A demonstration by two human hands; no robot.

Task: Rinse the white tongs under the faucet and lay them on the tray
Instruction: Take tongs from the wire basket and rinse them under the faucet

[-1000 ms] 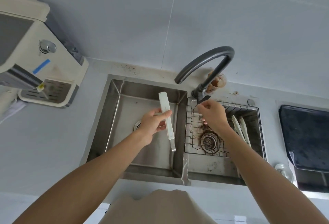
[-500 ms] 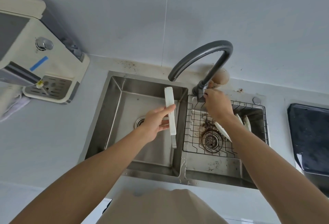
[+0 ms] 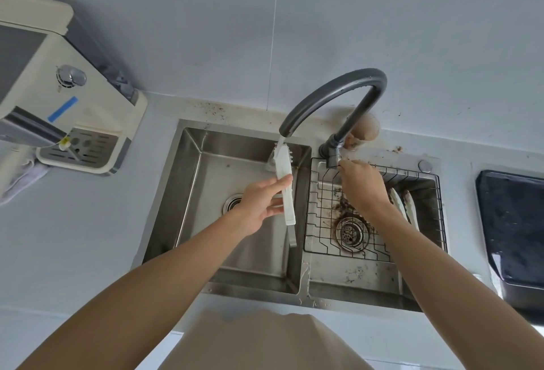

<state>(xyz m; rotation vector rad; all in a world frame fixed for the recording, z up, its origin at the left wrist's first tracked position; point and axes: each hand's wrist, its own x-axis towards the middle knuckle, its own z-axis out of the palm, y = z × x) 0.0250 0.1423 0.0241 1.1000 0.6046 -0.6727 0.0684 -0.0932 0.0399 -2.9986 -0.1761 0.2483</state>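
White tongs (image 3: 284,184) under the running faucet (image 3: 332,96).
Left hand (image 3: 260,203) fingers (image 3: 279,182) pinch the tongs mid-length; right hand (image 3: 360,184) seemingly grips the faucet lever.

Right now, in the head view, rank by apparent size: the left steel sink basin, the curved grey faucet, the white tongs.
1. Left steel sink basin, largest.
2. Curved grey faucet.
3. White tongs, smallest, though they are held nearer the camera.

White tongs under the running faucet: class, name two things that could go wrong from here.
1. The left hand holds the white tongs only lightly at mid-length; wet, they might slip into the sink basin.
2. Water from the faucet strikes the tips and may splash out while the right hand is at the handle.
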